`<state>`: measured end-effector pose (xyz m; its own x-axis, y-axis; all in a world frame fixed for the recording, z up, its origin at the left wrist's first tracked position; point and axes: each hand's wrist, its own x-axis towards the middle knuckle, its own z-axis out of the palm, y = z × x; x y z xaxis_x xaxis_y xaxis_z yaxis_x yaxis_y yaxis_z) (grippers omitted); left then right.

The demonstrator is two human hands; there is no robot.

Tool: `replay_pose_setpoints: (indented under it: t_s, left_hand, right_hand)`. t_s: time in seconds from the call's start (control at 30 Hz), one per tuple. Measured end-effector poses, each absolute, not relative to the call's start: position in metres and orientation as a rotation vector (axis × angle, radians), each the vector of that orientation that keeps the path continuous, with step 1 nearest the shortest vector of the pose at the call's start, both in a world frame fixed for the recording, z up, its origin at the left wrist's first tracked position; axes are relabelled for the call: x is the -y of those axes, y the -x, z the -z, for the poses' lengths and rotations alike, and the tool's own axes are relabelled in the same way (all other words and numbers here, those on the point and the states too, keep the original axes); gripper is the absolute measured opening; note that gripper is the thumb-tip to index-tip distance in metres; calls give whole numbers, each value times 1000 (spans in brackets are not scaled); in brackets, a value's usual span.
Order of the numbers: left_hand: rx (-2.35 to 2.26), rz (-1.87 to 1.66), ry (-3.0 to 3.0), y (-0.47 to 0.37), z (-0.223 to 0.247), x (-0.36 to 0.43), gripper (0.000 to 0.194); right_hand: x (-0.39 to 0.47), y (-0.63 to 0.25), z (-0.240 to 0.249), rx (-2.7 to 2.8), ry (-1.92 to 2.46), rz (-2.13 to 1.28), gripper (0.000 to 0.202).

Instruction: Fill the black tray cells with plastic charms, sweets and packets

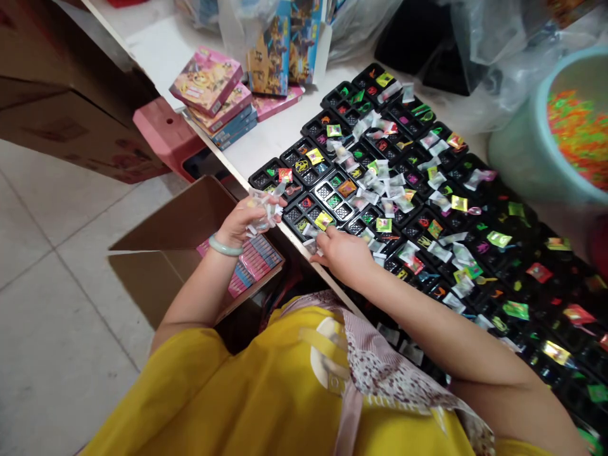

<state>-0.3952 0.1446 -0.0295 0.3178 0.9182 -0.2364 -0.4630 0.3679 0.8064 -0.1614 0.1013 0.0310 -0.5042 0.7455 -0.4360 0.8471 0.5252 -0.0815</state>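
My left hand (pixel 251 218), with a pale green bangle at the wrist, is closed around a bunch of small clear-and-white packets (pixel 266 212). It hovers at the table's front edge, beside the nearest black compartment tray (pixel 273 163). Over the front edge of another tray, my right hand (pixel 344 256) has its fingers bent together at a small clear packet (pixel 310 246); the fingertips are partly hidden. Trays around it carry tiny coloured plastic pieces, bright square sachets such as a yellow sachet (pixel 323 220), and loose clear packets (pixel 373 180).
Pink and blue boxes (pixel 206 82) are stacked at the table's far left, near upright blue boxes (pixel 270 54). A tub (pixel 517 139) of orange and green pieces stands right. Below left are an open carton (pixel 156 278) with boxes inside and a pink stool (pixel 164 136).
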Motion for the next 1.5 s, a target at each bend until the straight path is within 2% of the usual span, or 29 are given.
replay_pose_setpoints:
  t_s: [0.23,0.43,0.63,0.77,0.87,1.07,1.2,1.3,1.5]
  left_hand:
    - [-781,-1014,-683,394,30,-142,37]
    - [-784,-1006,-671,398,35,-141,36]
    - [-862,-1013,-730,402,34,-139,36]
    - [-929,-945,-880,411,23,-142,36]
    - [-1015,-876,-1133,420,13,-148,32]
    - [-1102,-704,-1637,432,7,-164,35]
    - [-1114,-701,-1669,436,9,-174,35]
    - [-1144,-739,-1635,444,9,-178,37]
    - [-1105,-987,-1138,464,25,-173,33]
  right_hand:
    - [-95,157,-19,-2397,-1383,472,26]
    - [-102,147,-26,-2397,-1453,708,15]
    - [-148,170,-49,-2571,-1398,419,22]
    - [-179,189,-37,-2575,-1286,438,23]
    - [-192,191,-27,-2588,-1407,654,21]
    - [-210,212,-18,-2509,-1726,1622,26]
    - [-225,234,-11,-2177,-1898,1922,23]
    - [-241,244,-9,-2146,-1980,1847,18]
    - [-265,265,-13,-2417,-1907,1289,21]
